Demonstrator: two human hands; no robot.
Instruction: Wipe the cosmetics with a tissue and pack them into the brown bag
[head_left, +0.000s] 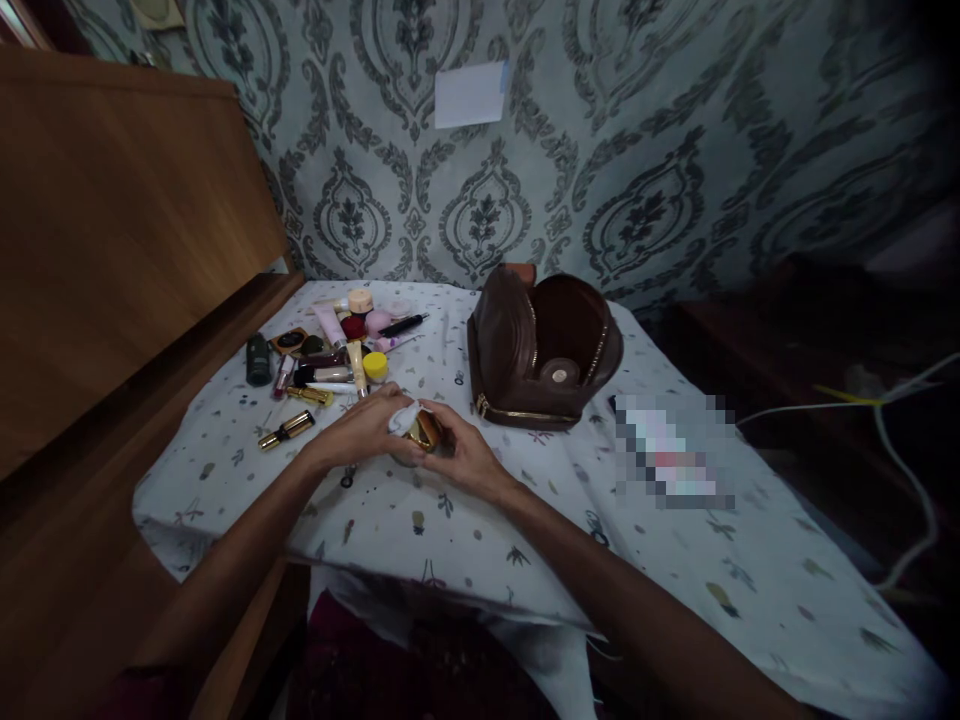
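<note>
Front-left of brown bag (504, 335), gold container (426, 430) sits between left hand (369, 425), pinching white cloth (404, 418) against it, and right hand (469, 458), curled round its bag-facing side. Makeup items (352, 327) on bench (480, 540), left of bag.

Dark damask patterning across a pale wall (484, 205) beyond the left hand (367, 430), below a whitish sheet (470, 95); brown wooden panel (135, 240) to that hand's left; counter (472, 545) beneath, draped in white printed cloth; pale cable (932, 520) far right, in dim light.
</note>
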